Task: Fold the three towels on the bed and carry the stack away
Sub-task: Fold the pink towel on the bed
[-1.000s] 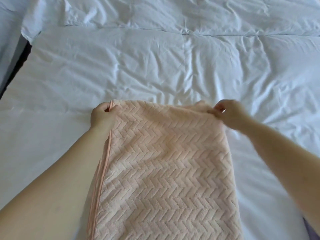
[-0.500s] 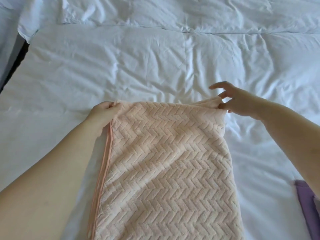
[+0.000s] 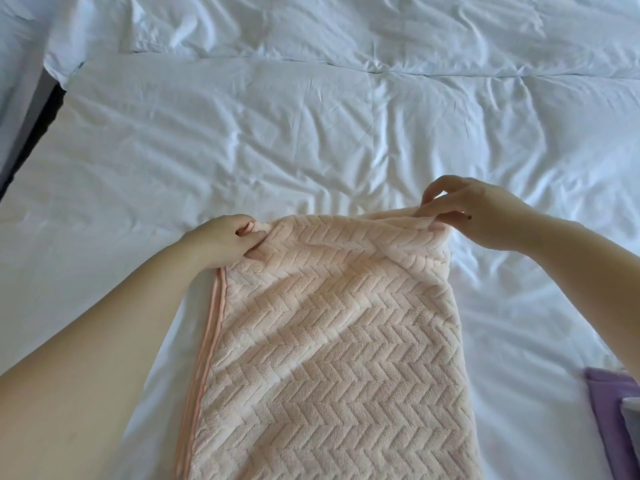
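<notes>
On the white bed (image 3: 242, 140), straight ahead of us, lies the pink herringbone towel (image 3: 329, 341). It looks already doubled lengthwise, judging by the stacked hems along its left side, and its near end runs out of view below. Our left hand (image 3: 221, 240) grips the far left corner, fingers curled round the bunched layers. Our right hand (image 3: 478, 213) pinches the far right corner between thumb and fingers, the forefinger lifted clear. We judge that the next move is to bring this far edge back toward us for another fold. The risk lies in the layers: the right-hand pinch looks light and may catch only the top ply, so the lower one would lag and leave a crooked, bulging fold. The plush pile seems thick and slippery, so the corners could slide out of line once lifted. The bed's soft, wrinkled cover gives little support, and dragging could rumple the underside. A purple towel (image 3: 613, 410) shows at the lower right edge with something grey (image 3: 632, 415) just beside it, too cut off to name. A wide swing of our right arm could disturb them.
</notes>
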`<act>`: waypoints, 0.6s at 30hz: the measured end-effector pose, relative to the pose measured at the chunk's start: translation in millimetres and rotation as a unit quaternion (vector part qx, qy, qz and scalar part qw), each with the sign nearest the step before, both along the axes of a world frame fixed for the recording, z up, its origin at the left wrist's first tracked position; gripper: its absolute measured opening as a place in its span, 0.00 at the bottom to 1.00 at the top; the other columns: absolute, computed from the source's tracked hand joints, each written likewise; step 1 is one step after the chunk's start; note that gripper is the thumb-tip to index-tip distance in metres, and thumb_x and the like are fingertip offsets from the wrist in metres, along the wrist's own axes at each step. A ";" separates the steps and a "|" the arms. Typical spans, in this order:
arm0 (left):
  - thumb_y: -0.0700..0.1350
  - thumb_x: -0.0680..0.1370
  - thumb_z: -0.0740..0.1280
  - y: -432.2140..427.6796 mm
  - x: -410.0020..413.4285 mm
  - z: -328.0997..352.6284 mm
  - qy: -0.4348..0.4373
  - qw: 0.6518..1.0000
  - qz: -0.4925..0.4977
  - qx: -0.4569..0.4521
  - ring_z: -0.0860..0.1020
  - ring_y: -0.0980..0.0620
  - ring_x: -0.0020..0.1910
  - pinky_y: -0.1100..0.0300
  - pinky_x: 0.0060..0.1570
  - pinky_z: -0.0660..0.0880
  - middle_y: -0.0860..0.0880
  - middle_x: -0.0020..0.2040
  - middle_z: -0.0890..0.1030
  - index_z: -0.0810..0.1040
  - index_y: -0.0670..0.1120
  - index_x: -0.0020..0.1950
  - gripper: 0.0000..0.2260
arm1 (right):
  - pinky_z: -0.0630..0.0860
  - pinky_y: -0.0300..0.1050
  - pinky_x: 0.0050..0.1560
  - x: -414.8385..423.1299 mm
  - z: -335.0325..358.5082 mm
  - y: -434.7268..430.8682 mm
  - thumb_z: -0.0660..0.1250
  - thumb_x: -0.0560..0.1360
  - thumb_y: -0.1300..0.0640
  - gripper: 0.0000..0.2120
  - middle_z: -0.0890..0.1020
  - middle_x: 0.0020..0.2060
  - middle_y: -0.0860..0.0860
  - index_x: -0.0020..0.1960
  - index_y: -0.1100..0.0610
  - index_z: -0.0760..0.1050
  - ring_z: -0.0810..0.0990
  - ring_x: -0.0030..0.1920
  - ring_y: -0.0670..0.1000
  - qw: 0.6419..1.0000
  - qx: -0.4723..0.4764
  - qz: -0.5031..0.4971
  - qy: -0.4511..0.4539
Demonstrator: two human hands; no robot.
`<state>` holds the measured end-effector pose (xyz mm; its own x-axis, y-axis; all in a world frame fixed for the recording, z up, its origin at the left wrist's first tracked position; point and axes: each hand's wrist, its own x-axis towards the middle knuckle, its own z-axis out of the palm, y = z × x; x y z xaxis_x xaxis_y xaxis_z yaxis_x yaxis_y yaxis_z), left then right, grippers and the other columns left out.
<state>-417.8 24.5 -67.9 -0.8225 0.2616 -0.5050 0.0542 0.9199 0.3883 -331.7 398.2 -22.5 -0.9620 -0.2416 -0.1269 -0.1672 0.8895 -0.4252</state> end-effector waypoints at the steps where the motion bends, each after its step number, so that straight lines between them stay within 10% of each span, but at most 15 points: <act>1: 0.56 0.78 0.62 -1.4 0.4 -0.9 0.018 0.999 -0.020 -0.039 0.73 0.51 0.40 0.56 0.42 0.67 0.54 0.41 0.75 0.72 0.57 0.37 0.10 | 0.73 0.48 0.45 3.4 3.0 -3.7 0.65 0.76 0.61 0.12 0.75 0.52 0.39 0.53 0.47 0.82 0.75 0.45 0.46 1.000 -0.016 0.026 -0.006; 6: 0.49 0.74 0.66 4.4 6.4 -4.7 0.076 0.988 -0.061 -0.122 0.67 0.47 0.64 0.53 0.56 0.67 0.58 0.67 0.67 0.79 0.61 0.50 0.08 | 0.74 0.47 0.48 16.0 -1.1 -9.1 0.62 0.77 0.59 0.11 0.75 0.45 0.34 0.53 0.45 0.76 0.77 0.45 0.46 0.992 0.002 0.046 -0.120; 11: 0.45 0.67 0.69 13.2 1.5 -2.7 0.013 0.997 -0.038 -0.072 0.75 0.43 0.51 0.54 0.48 0.73 0.51 0.44 0.74 0.71 0.53 0.28 0.11 | 0.69 0.44 0.42 17.7 -14.9 0.8 0.64 0.76 0.51 0.15 0.71 0.51 0.37 0.62 0.43 0.69 0.74 0.44 0.47 0.985 0.111 0.025 -0.127; 18: 0.41 0.64 0.79 -10.1 -31.3 38.1 0.007 0.967 0.187 0.171 0.78 0.54 0.38 0.62 0.42 0.72 0.52 0.35 0.82 0.83 0.49 0.38 0.07 | 0.67 0.47 0.41 -13.5 -7.6 20.9 0.63 0.72 0.37 0.15 0.76 0.42 0.47 0.54 0.43 0.68 0.74 0.46 0.52 0.985 0.144 -0.026 -0.088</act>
